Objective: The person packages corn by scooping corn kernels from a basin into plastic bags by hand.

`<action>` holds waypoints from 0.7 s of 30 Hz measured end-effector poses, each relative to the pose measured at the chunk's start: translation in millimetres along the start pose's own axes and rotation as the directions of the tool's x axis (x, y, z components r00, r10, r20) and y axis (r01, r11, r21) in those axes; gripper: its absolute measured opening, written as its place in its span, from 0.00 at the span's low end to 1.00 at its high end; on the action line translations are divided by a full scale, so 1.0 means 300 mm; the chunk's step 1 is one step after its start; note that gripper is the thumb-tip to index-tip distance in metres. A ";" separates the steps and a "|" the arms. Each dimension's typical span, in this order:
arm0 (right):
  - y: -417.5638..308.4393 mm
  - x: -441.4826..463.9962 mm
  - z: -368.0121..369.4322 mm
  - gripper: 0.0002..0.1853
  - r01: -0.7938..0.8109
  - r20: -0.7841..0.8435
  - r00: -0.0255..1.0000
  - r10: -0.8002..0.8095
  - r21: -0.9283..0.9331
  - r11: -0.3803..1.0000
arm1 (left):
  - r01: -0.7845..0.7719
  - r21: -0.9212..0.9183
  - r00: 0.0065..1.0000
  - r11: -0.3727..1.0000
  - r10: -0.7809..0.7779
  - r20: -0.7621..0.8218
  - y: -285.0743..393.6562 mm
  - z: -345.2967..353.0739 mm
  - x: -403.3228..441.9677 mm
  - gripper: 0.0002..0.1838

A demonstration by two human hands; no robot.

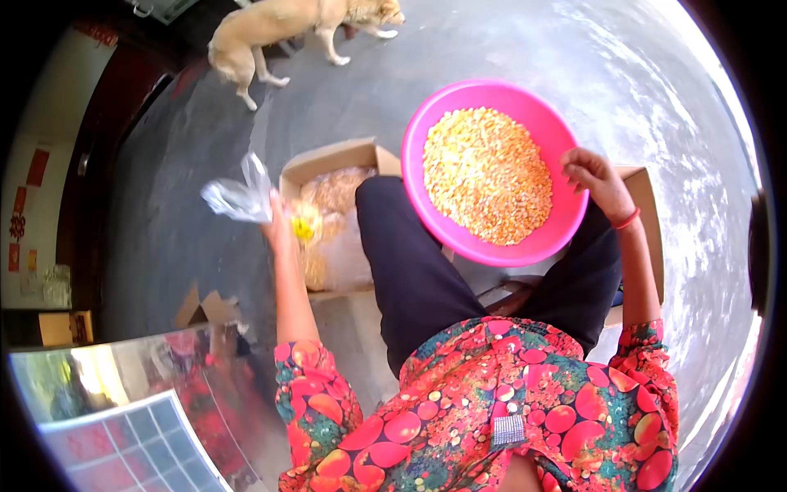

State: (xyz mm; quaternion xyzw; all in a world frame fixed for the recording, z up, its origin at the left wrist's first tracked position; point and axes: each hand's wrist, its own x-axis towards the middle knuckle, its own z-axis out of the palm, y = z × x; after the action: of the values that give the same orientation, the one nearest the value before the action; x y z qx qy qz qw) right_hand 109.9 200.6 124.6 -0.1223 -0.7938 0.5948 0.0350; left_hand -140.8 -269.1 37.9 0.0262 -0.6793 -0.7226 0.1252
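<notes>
My left hand (279, 223) is closed on the gathered top of a clear plastic bag (238, 199), whose loose end sticks out to the left. Something yellow (305, 221) shows just right of this hand, above the open cardboard box (328, 156); I cannot tell whether it is in the same bag. A pink basin (543, 248) full of orange-yellow corn kernels (488, 176) sits over my knees. Beside its right rim is my right hand (597, 179), fingers curled in; whether they hold anything is hidden.
Filled clear bags (332, 193) lie in the left box. A second cardboard box (646, 193) stands partly behind my right arm. A tan dog (270, 29) is on the grey floor ahead. A shiny reflective surface (123, 385) is at lower left, near cardboard flaps (209, 307).
</notes>
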 end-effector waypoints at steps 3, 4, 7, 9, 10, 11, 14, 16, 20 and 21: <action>0.014 -0.025 -0.014 0.07 -0.013 0.002 1.000 0.013 -0.030 0.999 | 0.107 0.227 0.992 0.968 -0.089 -0.088 -0.339 -0.173 0.060 0.15; 0.032 -0.025 -0.021 0.07 -0.001 0.007 1.000 0.001 -0.024 1.000 | -0.137 0.400 0.991 0.906 0.124 0.056 -0.469 -0.266 0.085 0.16; 0.021 -0.058 -0.053 0.07 -0.090 -0.047 0.995 0.090 -0.002 0.996 | -0.048 0.523 0.971 0.851 0.163 -0.176 -0.389 -0.160 0.005 0.20; 0.063 -0.080 -0.066 0.07 -0.088 -0.097 0.992 0.085 -0.027 0.996 | -0.111 0.864 0.946 0.491 0.319 -0.060 -0.427 -0.150 -0.034 0.20; 0.073 -0.089 -0.069 0.08 -0.106 -0.101 0.989 0.105 -0.006 0.994 | -0.222 0.914 0.922 0.340 0.378 0.083 -0.470 -0.148 -0.067 0.18; 0.083 -0.099 -0.070 0.08 -0.128 -0.099 0.987 0.129 0.016 0.992 | -0.374 0.918 0.864 0.134 0.411 0.292 -0.608 -0.183 -0.107 0.17; 0.095 -0.146 -0.066 0.08 -0.174 -0.104 0.979 0.176 0.026 0.984 | -0.584 0.804 0.694 0.113 -0.445 0.567 -0.845 -0.224 -0.239 0.18; 0.124 -0.176 -0.074 0.08 -0.182 -0.113 0.976 0.184 0.029 0.983 | -0.493 0.835 0.580 0.242 -0.624 0.524 -0.816 -0.183 -0.312 0.17; 0.143 -0.216 -0.088 0.08 -0.172 -0.170 0.970 0.174 0.027 0.985 | -0.240 0.865 0.547 0.441 -0.674 0.496 -0.627 -0.092 -0.275 0.17; 0.144 -0.221 -0.091 0.08 -0.169 -0.179 0.968 0.173 0.035 0.985 | -0.194 0.856 0.562 0.479 -0.661 0.497 -0.579 -0.072 -0.252 0.17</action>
State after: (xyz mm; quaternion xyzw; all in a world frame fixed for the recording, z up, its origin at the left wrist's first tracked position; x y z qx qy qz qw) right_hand 186.2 222.0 97.4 -0.2437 -0.7679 0.5896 0.0570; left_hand -88.3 -265.8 -145.3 -0.1307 -0.9035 -0.2354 -0.3335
